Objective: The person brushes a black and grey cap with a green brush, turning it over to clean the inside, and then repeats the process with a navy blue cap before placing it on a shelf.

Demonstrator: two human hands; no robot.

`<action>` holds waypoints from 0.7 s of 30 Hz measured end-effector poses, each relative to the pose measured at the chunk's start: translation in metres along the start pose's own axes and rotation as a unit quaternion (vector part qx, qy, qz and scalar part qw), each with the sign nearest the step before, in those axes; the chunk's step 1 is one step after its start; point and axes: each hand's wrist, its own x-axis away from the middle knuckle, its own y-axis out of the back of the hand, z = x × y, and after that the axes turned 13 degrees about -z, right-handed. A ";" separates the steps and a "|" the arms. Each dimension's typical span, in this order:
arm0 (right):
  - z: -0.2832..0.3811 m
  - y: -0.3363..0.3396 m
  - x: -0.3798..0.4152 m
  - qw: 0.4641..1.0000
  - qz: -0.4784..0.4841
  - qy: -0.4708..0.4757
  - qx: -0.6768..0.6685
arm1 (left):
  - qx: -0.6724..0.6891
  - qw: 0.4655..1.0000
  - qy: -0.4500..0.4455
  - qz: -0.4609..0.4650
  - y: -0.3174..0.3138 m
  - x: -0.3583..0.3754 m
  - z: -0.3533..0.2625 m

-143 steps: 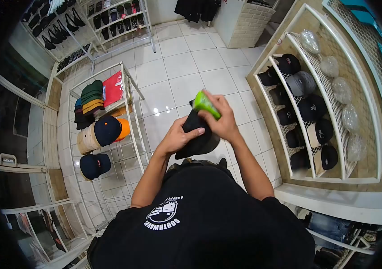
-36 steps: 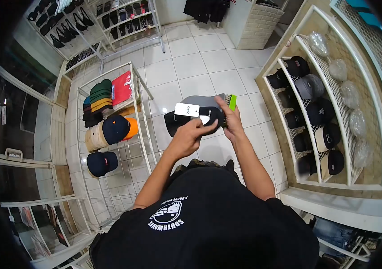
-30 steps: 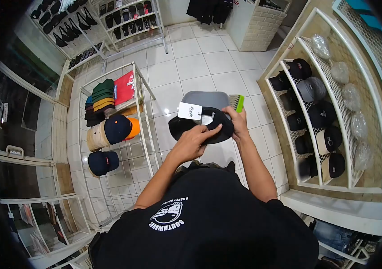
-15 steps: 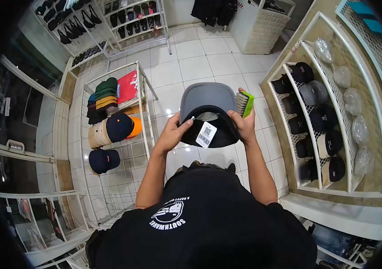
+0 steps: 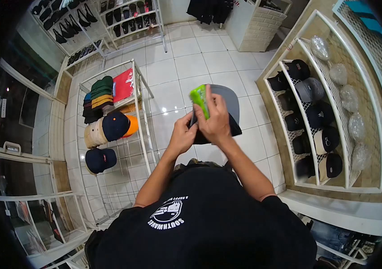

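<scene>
A cap with a grey brim (image 5: 229,99) and a black crown is held in front of my chest, partly hidden by my hands. My left hand (image 5: 184,133) is closed on the cap's left edge. In my right hand (image 5: 215,122) is a bright green brush (image 5: 199,99), gripped with the index finger stretched along its back. The brush lies over the left part of the brim; its bristles are hidden, so contact cannot be made out. The white tag does not show from this angle.
To the left stands a white wire rack (image 5: 145,116) with folded beanies (image 5: 102,92), a red item (image 5: 123,85) and several caps (image 5: 115,125). A white wall shelf (image 5: 285,105) on the right holds caps and plastic-wrapped items (image 5: 349,97). Tiled floor (image 5: 184,59) lies between.
My right hand has moved left over the cap, bringing the green brush from the brim's right side to its left. The cap has turned and shifted slightly right, hiding its tag.
</scene>
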 end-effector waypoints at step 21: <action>-0.032 0.009 -0.009 0.985 0.002 -0.149 0.083 | 0.036 0.999 0.029 -0.010 0.008 0.006 -0.003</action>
